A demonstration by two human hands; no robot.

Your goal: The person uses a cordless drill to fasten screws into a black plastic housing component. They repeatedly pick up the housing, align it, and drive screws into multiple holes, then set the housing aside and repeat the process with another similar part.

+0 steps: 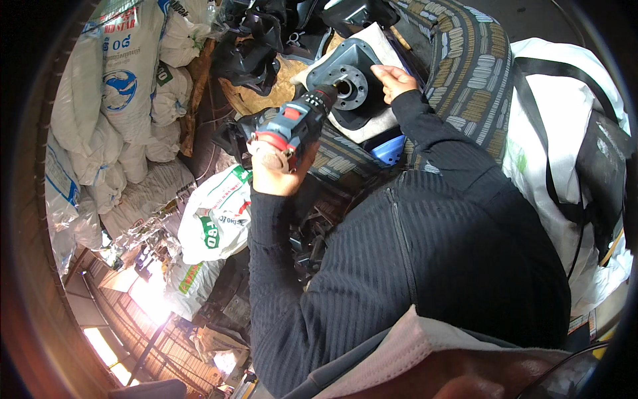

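Observation:
My left hand [282, 174] is wrapped round the grip of a cordless drill [287, 125], blue-grey with red parts. The drill's black chuck points up and right, its tip over a round grey metal flange [353, 92] with holes round its ring. That flange sits in the middle of a black moulded part [362, 56] with a broad, rounded base. Under the part lies a whitish pad [375, 128]. My right hand [397, 82] is beside the part's right edge, thumb and fingers pinched together; what they hold, if anything, is too small to name.
Several black moulded pieces [256, 53] are heaped beyond, by a tan piece [286, 83]. Patterned dark fabric [465, 73] curves along the right. White sacks [133, 86] are stacked at left, another sack [219, 213] nearer. A blue plastic item [388, 151] and a large white bag [551, 126] are nearby.

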